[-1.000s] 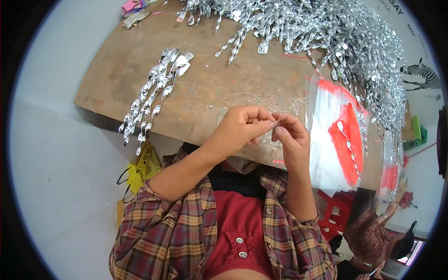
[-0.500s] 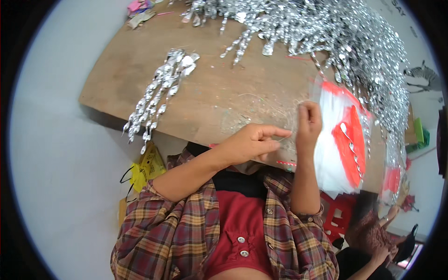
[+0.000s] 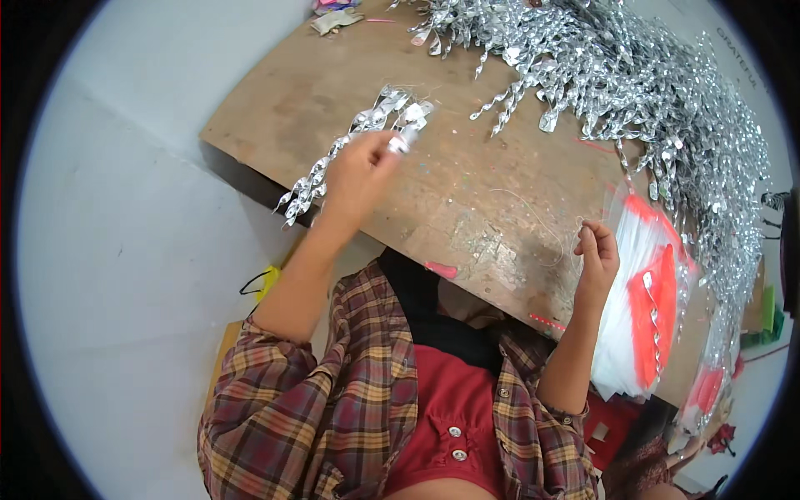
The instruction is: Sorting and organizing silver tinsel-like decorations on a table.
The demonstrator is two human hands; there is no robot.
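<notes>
At the left of the wooden table lies a small bundle of silver twisted strands point(image 3: 312, 179). My left hand point(image 3: 357, 177) is over it, fingers closed on the top end of a silver strand point(image 3: 400, 145), which is smeared by motion. Further right, my right hand point(image 3: 598, 257) is raised above the table's near side, thumb and fingers pinched on a thin pale thread point(image 3: 575, 242). A loose length of similar thread point(image 3: 529, 206) curls on the wood to the left of that hand.
A large heap of silver strands point(image 3: 658, 92) covers the table's far right. Beside my right hand lies a clear plastic packet point(image 3: 612, 342), white and orange-red. A pink scrap point(image 3: 442, 269) sits at the near edge; gloves point(image 3: 337, 22) lie at the far left. Another person's arm point(image 3: 667, 467) shows lower right.
My left hand has moved from near my right hand, far left to the small bundle, and closed on a strand. My right hand stays pinched. The whole view has shifted.
</notes>
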